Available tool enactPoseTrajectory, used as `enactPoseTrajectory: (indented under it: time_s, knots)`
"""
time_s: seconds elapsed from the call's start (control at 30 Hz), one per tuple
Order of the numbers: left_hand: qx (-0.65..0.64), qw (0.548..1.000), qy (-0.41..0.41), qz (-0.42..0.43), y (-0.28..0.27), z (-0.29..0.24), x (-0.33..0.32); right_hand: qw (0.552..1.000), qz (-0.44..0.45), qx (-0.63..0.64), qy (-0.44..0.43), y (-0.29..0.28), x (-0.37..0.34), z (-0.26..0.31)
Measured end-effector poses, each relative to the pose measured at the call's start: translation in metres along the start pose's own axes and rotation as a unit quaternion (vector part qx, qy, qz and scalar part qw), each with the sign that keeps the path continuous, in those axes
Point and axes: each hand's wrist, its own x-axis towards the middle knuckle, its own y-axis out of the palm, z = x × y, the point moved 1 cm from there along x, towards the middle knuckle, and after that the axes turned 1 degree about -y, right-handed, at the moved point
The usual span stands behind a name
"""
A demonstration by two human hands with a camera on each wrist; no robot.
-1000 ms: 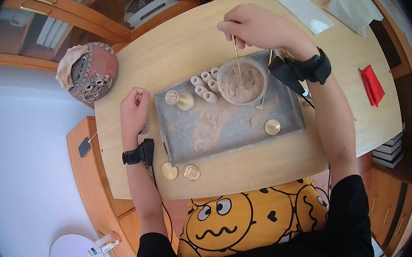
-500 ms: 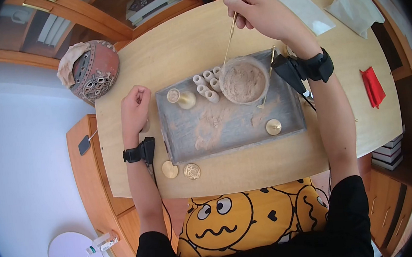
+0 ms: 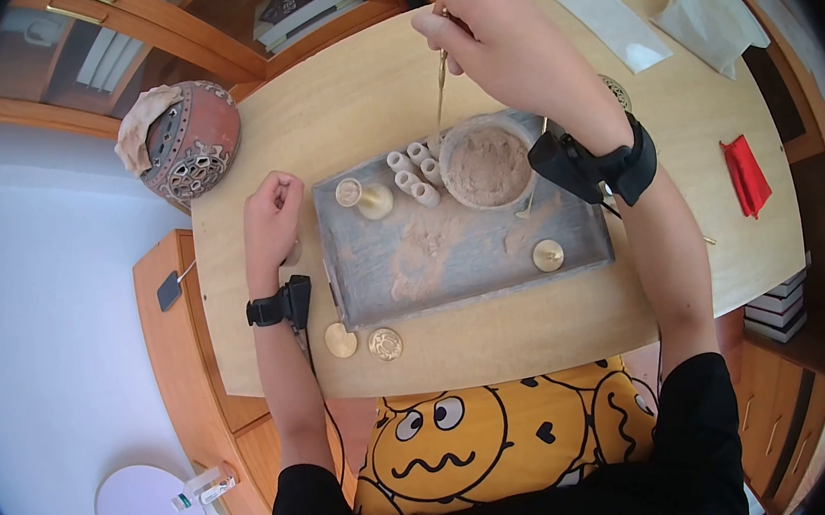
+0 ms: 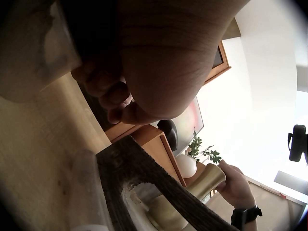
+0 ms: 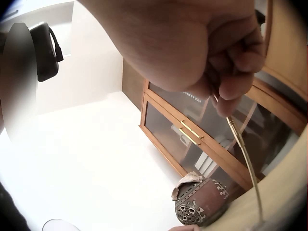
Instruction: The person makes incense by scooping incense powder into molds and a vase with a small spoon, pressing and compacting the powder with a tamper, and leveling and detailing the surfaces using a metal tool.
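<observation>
My right hand (image 3: 501, 42), above the back of the table, pinches a slim brass rod (image 3: 442, 94). The rod slants down, its lower end at the left edge of a round bowl (image 3: 467, 204), beside several pale tubes (image 3: 406, 180). Light brown powder (image 3: 490, 164) fills the bowl. In the right wrist view, curled fingers (image 5: 236, 86) grip the rod's (image 5: 245, 151) upper part. My left hand (image 3: 270, 222) rests left of the grey tray (image 3: 375, 282), fingers loosely curled and holding nothing. Nearest to it on the tray stands a brass vase (image 3: 375, 201).
Powder is scattered over the tray. A brass lid (image 3: 548, 254) and a thin brass tool (image 3: 526, 211) lie at its right. Two brass discs (image 3: 341, 340) sit before it. A red jar (image 3: 204, 139), white sheet (image 3: 609, 21) and red pouch (image 3: 746, 177) are farther off.
The rod's lower end has left the powder and moved left to the bowl's edge by the tubes. My right hand rose, then shifted left and slightly down. The left hand stayed nearly still.
</observation>
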Motion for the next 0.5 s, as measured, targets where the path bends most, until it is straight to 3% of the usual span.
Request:
enactPoseTrajectory:
  time_s: [0.13,0.2,0.33,0.4,0.5]
  knots:
    - [-0.005,1.000,0.003,0.002,0.000,0.001,0.000,0.999,-0.009,-0.029,-0.031,-0.004,-0.002,0.012]
    - [-0.003,1.000,0.005,0.001,-0.001,0.003,0.001,0.994,-0.031,-0.058,-0.091,-0.007,-0.006,0.017]
    - [-0.020,0.999,0.032,-0.023,0.003,0.006,0.002,0.996,-0.014,-0.044,-0.073,-0.027,-0.002,0.031]
    - [-0.014,0.999,0.042,-0.027,0.004,0.007,0.002,0.998,0.016,-0.066,-0.019,-0.032,-0.002,0.029]
    - [0.002,1.000,0.025,-0.011,0.001,0.003,0.001,0.991,0.030,-0.122,-0.043,-0.026,-0.002,0.007]
